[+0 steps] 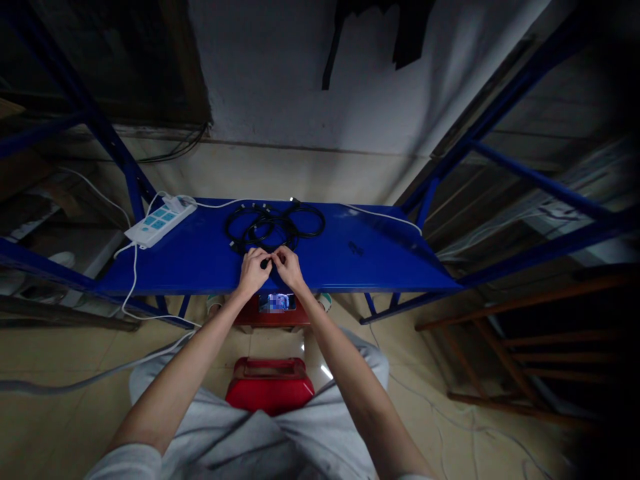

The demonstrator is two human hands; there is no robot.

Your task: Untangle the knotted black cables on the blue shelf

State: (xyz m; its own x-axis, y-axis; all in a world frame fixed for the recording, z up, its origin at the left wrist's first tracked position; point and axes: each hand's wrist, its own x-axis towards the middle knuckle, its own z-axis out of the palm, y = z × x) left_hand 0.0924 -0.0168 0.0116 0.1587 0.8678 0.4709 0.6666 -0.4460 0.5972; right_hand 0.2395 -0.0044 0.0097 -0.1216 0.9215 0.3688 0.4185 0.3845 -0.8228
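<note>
Black cables (pixel 290 231) — round, overlapping loops — lie on a smooth tabletop (pixel 380 270).

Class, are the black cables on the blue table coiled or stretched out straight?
Coiled: the black cables lie in overlapping round loops on the blue table.

Dim overall; glare on floor (pixel 326 372); right edge blurred, dark

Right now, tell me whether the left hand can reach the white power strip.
Probably yes: only blue tabletop shows between the left hand and the white power strip. The hand seems to hold a small dark item, which it may need to release first.
</note>
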